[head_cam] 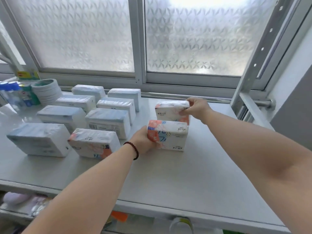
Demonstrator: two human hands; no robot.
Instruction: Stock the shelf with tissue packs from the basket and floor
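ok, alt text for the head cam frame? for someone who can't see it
Two bare hands each hold a coral-patterned tissue pack on a white shelf below a frosted window: left hand on the nearer pack, right hand on the farther pack. More packs stand in rows to the left.

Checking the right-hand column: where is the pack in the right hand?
On the shelf right of centre, the right hand holds its pack directly behind the left hand's pack.

Blurred bottles (11,97), cut off left.
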